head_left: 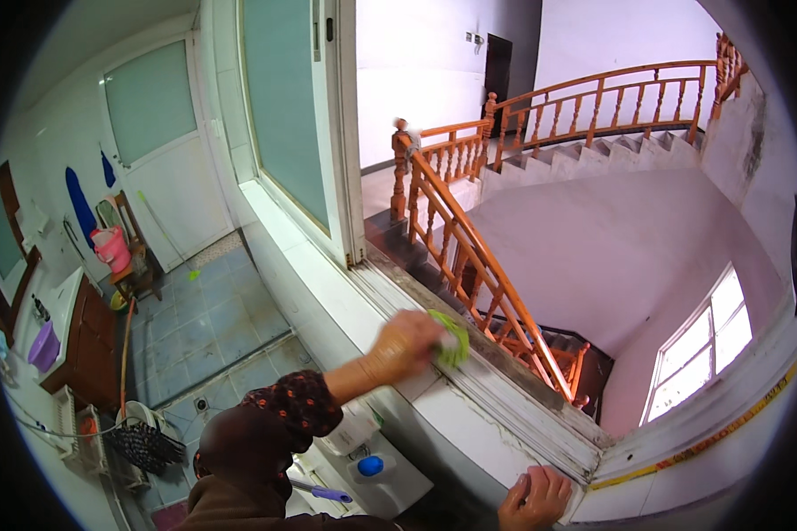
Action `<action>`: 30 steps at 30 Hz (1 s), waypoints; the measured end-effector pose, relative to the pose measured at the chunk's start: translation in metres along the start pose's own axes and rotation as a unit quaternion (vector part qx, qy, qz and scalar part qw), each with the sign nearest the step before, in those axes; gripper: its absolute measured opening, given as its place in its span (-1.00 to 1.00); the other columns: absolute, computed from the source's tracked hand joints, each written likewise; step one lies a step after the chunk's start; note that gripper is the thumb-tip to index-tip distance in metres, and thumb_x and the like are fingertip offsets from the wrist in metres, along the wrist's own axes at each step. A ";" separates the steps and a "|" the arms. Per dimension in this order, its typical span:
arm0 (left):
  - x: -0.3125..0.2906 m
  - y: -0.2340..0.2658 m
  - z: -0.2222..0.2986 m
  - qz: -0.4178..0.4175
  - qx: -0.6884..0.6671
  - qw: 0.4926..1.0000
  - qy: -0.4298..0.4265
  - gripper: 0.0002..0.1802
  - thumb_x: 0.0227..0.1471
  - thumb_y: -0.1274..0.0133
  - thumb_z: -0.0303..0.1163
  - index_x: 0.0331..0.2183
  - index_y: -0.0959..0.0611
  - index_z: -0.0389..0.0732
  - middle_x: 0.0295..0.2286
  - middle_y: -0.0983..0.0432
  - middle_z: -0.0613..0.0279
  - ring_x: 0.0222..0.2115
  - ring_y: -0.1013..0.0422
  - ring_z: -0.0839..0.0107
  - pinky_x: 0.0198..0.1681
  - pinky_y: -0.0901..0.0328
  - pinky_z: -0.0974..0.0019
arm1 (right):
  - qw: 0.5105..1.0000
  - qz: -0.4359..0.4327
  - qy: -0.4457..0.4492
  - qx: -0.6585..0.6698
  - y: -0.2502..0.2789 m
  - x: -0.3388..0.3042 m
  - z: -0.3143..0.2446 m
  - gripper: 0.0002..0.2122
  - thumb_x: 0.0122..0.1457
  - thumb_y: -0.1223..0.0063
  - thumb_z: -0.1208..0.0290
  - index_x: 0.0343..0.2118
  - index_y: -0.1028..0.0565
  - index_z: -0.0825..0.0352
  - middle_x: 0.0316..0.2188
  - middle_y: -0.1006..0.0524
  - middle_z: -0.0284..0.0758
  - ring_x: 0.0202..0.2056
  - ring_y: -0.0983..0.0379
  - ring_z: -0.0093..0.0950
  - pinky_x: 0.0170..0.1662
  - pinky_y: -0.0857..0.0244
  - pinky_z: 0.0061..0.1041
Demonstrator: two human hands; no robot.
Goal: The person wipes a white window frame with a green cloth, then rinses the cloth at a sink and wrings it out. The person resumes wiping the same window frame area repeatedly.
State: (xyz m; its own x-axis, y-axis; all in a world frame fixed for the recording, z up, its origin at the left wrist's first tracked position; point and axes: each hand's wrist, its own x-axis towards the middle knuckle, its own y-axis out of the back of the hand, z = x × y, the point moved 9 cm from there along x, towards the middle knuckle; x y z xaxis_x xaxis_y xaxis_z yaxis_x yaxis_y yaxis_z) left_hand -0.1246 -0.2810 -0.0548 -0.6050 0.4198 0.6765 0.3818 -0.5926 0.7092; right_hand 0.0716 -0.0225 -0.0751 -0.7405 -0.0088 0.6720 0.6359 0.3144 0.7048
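One green cloth (452, 336) lies pressed on the white window track (505, 398), gripped by the left hand (406, 343). Further along this track, near its corner, the right hand (534, 497) rests with fingers curled on the sill.

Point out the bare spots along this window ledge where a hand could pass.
The white ledge lies bare between the left hand with its green cloth and the right hand near the corner. The grey track there is bare too. Below the ledge, the white appliance crowds things.
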 end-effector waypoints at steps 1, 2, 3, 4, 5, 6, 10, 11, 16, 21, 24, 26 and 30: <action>0.003 0.013 -0.036 0.020 -0.022 0.994 0.109 -0.63 -0.23 -0.22 -0.56 -0.25 -0.64 -0.13 -0.40 -0.49 0.13 -0.33 -0.46 0.07 -0.27 -0.39 0.10 | 1.000 -0.002 -0.004 -0.007 -0.001 -0.001 0.002 -0.86 0.17 -0.12 0.46 -0.21 -0.56 0.30 -0.25 -0.55 -0.16 -0.24 -0.46 -0.11 -0.13 -0.32 -0.12; 0.006 0.034 -0.056 0.073 0.005 0.991 0.111 -0.66 -0.18 -0.22 -0.56 -0.24 -0.63 -0.16 -0.42 -0.47 0.10 -0.39 -0.46 0.05 -0.35 -0.39 0.12 | 1.000 -0.004 -0.013 -0.013 -0.002 -0.002 0.004 -0.86 0.16 -0.12 0.46 -0.22 -0.57 0.30 -0.26 -0.55 -0.16 -0.23 -0.46 -0.09 -0.13 -0.32 -0.11; 0.010 0.057 -0.067 0.081 0.061 0.985 0.140 -0.68 -0.16 -0.24 -0.54 -0.25 -0.62 -0.19 -0.42 -0.46 0.10 -0.39 -0.46 0.04 -0.35 -0.38 0.09 | 1.000 -0.002 -0.014 -0.012 -0.002 -0.002 0.005 -0.86 0.16 -0.12 0.46 -0.22 -0.57 0.30 -0.26 -0.55 -0.16 -0.23 -0.46 -0.09 -0.13 -0.32 -0.10; 0.010 0.077 -0.073 0.125 0.118 0.976 0.133 -0.70 -0.16 -0.25 -0.53 -0.27 -0.62 -0.20 -0.40 -0.47 0.11 -0.39 -0.46 0.04 -0.35 -0.38 0.09 | 1.000 -0.001 -0.013 -0.010 -0.003 -0.001 0.004 -0.86 0.16 -0.12 0.46 -0.22 -0.57 0.31 -0.26 -0.55 -0.17 -0.23 -0.46 -0.09 -0.13 -0.32 -0.10; 0.013 0.091 -0.072 0.151 0.188 0.965 0.105 -0.70 -0.15 -0.27 -0.53 -0.27 -0.62 -0.22 -0.39 -0.47 0.10 -0.33 -0.46 0.05 -0.30 -0.37 0.11 | 1.000 0.001 -0.013 -0.010 -0.003 -0.001 0.004 -0.85 0.16 -0.12 0.46 -0.22 -0.57 0.31 -0.26 -0.55 -0.17 -0.23 -0.46 -0.09 -0.13 -0.32 -0.10; 0.016 0.093 -0.085 0.117 0.232 0.959 0.115 -0.73 -0.11 -0.26 -0.44 -0.27 -0.64 -0.23 -0.36 -0.49 0.11 -0.28 -0.45 0.06 -0.24 -0.35 0.10 | 1.000 0.001 -0.010 -0.012 -0.004 -0.001 0.004 -0.85 0.15 -0.12 0.47 -0.21 -0.57 0.31 -0.26 -0.55 -0.17 -0.23 -0.46 -0.09 -0.13 -0.32 -0.10; 0.007 0.034 -0.154 -0.133 0.386 0.889 0.208 -0.64 0.07 -0.13 -0.12 -0.28 -0.70 -0.24 -0.28 -0.55 0.15 -0.11 -0.39 0.12 -0.12 -0.27 0.06 | 1.000 0.004 -0.003 -0.003 -0.007 0.000 0.002 -0.86 0.16 -0.11 0.46 -0.22 -0.57 0.30 -0.27 -0.55 -0.16 -0.25 -0.46 -0.10 -0.15 -0.32 -0.11; 0.001 0.010 -0.167 -0.217 0.429 0.845 0.232 -0.51 0.14 0.00 0.04 -0.35 -0.74 -0.22 -0.22 -0.58 0.18 -0.07 -0.34 0.17 -0.10 -0.23 0.03 | 1.000 0.007 -0.001 0.001 -0.007 -0.001 0.002 -0.86 0.17 -0.10 0.45 -0.23 -0.57 0.30 -0.28 -0.55 -0.17 -0.26 -0.46 -0.10 -0.16 -0.32 -0.12; 0.007 -0.004 -0.178 -0.167 0.408 0.861 0.253 -0.62 0.08 -0.02 -0.01 -0.40 -0.77 -0.06 -0.27 -0.59 0.25 -0.11 -0.31 0.21 -0.12 -0.18 0.04 | 1.000 0.013 0.006 0.003 -0.002 0.003 -0.001 -0.88 0.23 -0.06 0.44 -0.23 -0.57 0.31 -0.28 -0.55 -0.17 -0.28 -0.47 -0.11 -0.18 -0.33 -0.13; -0.011 0.000 -0.178 -0.092 0.246 0.943 0.207 -0.77 -0.07 -0.12 -0.27 -0.36 -0.75 -0.12 -0.29 -0.58 0.20 -0.12 -0.36 0.12 -0.04 -0.24 0.01 | 1.000 0.014 0.005 0.016 -0.001 0.005 -0.003 -0.87 0.23 -0.07 0.43 -0.23 -0.57 0.32 -0.29 -0.55 -0.17 -0.27 -0.47 -0.11 -0.16 -0.33 -0.14; -0.016 0.009 -0.167 -0.068 0.037 0.986 0.145 -0.80 -0.16 -0.15 -0.40 -0.38 -0.72 -0.16 -0.33 -0.57 0.17 -0.15 -0.39 0.11 -0.04 -0.28 0.07 | 1.000 0.005 0.006 0.014 -0.003 0.006 -0.003 -0.87 0.22 -0.07 0.43 -0.23 -0.57 0.33 -0.29 -0.55 -0.16 -0.25 -0.46 -0.11 -0.15 -0.32 -0.13; -0.018 0.038 -0.162 0.040 -0.005 0.992 0.118 -0.81 -0.18 -0.18 -0.48 -0.38 -0.69 -0.17 -0.40 -0.56 0.14 -0.26 -0.44 0.10 -0.14 -0.35 0.15 | 1.000 0.001 0.007 0.014 -0.005 0.003 0.000 -0.87 0.22 -0.07 0.44 -0.24 -0.57 0.33 -0.29 -0.54 -0.16 -0.24 -0.46 -0.12 -0.14 -0.32 -0.13; -0.053 0.111 -0.194 0.351 -0.099 0.858 0.362 -0.88 -0.04 -0.20 -0.47 -0.36 -0.65 -0.24 -0.43 -0.54 0.14 -0.31 -0.45 0.14 -0.26 -0.36 0.17 | 1.000 -0.005 0.005 0.000 -0.006 0.002 0.001 -0.88 0.20 -0.06 0.46 -0.25 -0.57 0.32 -0.29 -0.55 -0.15 -0.25 -0.46 -0.11 -0.14 -0.33 -0.13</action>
State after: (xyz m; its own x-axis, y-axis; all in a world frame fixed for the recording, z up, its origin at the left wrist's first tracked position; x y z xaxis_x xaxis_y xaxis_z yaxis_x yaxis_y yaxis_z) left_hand -0.1862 -0.5025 -0.0501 -0.5778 -0.5817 0.5725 0.7462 -0.6606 0.0819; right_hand 0.0655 -0.0234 -0.0782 -0.7448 -0.0216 0.6670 0.6281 0.3150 0.7115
